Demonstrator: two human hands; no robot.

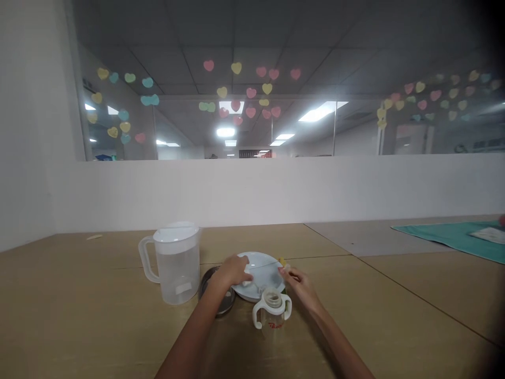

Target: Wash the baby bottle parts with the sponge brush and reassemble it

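A white plate [261, 261] lies on the wooden table [98, 316] in front of me. My left hand [233, 271] rests on the plate's left side, fingers curled over a small white piece I cannot name. My right hand [296, 280] is at the plate's right edge, pinching a small pale object with a bit of yellow beside it. A clear baby bottle [272, 311] with two white handles and no cap stands just in front of the plate, between my forearms.
A translucent plastic pitcher [175, 261] with a lid stands left of the plate. A dark round metal lid [219, 295] lies partly under my left wrist. A teal cloth [453, 235] with a paper on it lies at the far right. A white partition runs behind the table.
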